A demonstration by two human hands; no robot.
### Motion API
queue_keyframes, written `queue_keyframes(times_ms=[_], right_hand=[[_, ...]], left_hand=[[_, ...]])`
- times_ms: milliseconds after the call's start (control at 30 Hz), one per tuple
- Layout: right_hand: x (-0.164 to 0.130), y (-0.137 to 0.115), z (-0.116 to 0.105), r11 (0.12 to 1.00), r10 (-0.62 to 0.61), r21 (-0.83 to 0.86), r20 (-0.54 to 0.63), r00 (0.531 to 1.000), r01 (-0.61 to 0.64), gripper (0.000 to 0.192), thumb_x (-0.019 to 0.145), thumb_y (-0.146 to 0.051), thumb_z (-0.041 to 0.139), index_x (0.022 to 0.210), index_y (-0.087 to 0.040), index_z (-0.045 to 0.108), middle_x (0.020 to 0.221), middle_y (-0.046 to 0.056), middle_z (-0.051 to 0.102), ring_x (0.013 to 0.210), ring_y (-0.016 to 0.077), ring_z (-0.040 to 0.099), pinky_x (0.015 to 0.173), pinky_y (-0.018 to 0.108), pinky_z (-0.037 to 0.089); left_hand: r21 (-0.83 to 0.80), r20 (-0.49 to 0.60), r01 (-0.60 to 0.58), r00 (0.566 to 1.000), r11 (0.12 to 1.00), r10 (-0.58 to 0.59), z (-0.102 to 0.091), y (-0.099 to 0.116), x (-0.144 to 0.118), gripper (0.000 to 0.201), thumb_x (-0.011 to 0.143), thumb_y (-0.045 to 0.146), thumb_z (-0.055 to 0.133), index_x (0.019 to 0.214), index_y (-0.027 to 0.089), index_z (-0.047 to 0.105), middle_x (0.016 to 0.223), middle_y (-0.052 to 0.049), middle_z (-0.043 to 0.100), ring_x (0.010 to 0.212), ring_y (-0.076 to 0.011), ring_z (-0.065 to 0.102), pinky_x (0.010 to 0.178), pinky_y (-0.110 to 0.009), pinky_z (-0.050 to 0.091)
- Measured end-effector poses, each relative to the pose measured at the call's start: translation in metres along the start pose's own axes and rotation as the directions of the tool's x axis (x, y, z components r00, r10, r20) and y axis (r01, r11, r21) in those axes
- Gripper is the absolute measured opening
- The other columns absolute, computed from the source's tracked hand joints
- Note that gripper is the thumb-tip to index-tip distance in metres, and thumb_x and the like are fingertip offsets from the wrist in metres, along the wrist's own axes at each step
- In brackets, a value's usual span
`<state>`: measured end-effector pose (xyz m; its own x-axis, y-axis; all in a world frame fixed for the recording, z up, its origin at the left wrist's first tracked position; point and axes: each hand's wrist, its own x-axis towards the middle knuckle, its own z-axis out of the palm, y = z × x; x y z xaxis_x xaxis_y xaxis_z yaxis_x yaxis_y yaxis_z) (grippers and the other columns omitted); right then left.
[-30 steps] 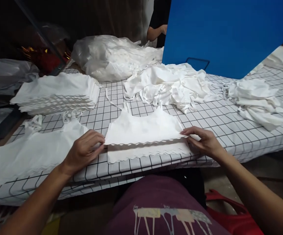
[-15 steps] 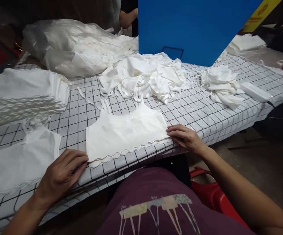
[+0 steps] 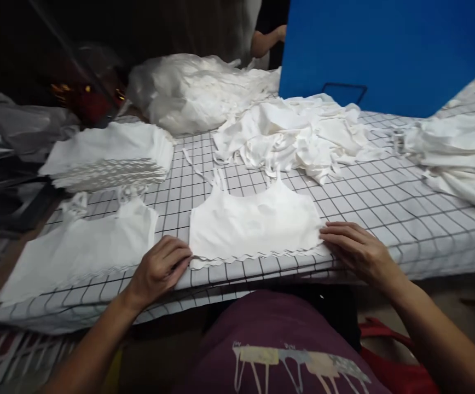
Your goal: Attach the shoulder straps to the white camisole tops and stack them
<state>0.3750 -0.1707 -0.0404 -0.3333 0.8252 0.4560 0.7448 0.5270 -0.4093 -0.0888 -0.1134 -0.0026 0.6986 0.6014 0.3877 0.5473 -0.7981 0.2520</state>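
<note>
One white top (image 3: 258,227) longways at table's front edge (image 3: 258,272) | between left hand (image 3: 159,268) + right hand (image 3: 363,253) | fingers (image 3: 342,232) bunched narrow, can't tell if pinching

The surface (image 3: 369,191) carried a black-on-white checked cloth (image 3: 175,191); a blue panel (image 3: 377,49) stood beyond, a red chair (image 3: 397,372) below; the background (image 3: 180,27) was dark.

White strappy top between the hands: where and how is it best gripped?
Probably by its two lower corners, left hand and right hand coming from the near side. The top lies flat, its wavy hem toward that side; the thin straps point away and look floppier.
</note>
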Motion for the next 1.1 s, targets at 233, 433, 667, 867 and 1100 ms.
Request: queue_keyframes(times_ms=[233,433,667,867,1100], right_hand=[[0.002,0.002,-0.010,0.999,-0.048,-0.010,0.042,0.998,0.049,0.028,0.090,-0.019,0.062,0.116,-0.030,0.067,0.112,0.005,0.071,0.109,0.0280,0.065,0.090,0.046,0.058],[0.025,-0.016,-0.006,0.997,-0.063,-0.037,0.117,0.991,0.067,0.037,0.091,-0.023,0.061,0.128,-0.028,0.063,0.126,0.007,0.067,0.122,0.0285,0.059,0.099,0.048,0.056],[0.031,-0.018,-0.010,0.998,-0.015,0.066,0.229,0.973,0.000,0.025,0.095,-0.024,0.057,0.116,-0.024,0.069,0.122,0.011,0.066,0.114,0.0233,0.064,0.093,0.038,0.058],[0.106,-0.009,-0.022,0.984,0.122,0.111,0.144,0.982,-0.138,0.021,0.097,-0.032,0.054,0.099,-0.020,0.071,0.100,0.009,0.070,0.086,0.0181,0.067,0.075,0.031,0.056],[0.226,0.006,0.020,0.904,0.426,-0.103,0.130,0.895,-0.415,0.020,0.092,-0.033,0.057,0.087,-0.017,0.069,0.088,0.007,0.072,0.081,0.0183,0.065,0.072,0.028,0.046]], left_hand=[[-0.031,0.051,0.059,0.997,0.998,-0.057,-0.010,0.008,0.000,0.017,0.087,0.007,0.059,0.099,0.019,0.060,0.096,-0.009,0.064,0.092,-0.0210,0.059,0.077,-0.036,0.053],[0.002,0.056,-0.022,0.998,1.000,0.022,0.006,0.013,0.019,0.052,0.090,0.023,0.064,0.139,0.023,0.048,0.138,-0.015,0.055,0.133,-0.0325,0.048,0.104,-0.053,0.048],[-0.041,0.026,-0.009,1.000,0.999,0.010,0.015,0.009,0.053,0.019,0.095,0.019,0.056,0.113,0.018,0.063,0.118,-0.012,0.065,0.114,-0.0250,0.060,0.093,-0.043,0.054],[-0.188,0.063,-0.151,0.984,0.971,0.165,0.071,0.048,0.176,0.018,0.097,0.023,0.052,0.102,0.012,0.066,0.109,-0.012,0.066,0.106,-0.0226,0.060,0.091,-0.037,0.054],[-0.050,0.127,0.015,0.992,0.999,-0.008,0.151,0.058,0.235,0.031,0.096,0.028,0.049,0.117,0.008,0.060,0.124,-0.020,0.062,0.119,-0.0334,0.056,0.105,-0.051,0.044]])
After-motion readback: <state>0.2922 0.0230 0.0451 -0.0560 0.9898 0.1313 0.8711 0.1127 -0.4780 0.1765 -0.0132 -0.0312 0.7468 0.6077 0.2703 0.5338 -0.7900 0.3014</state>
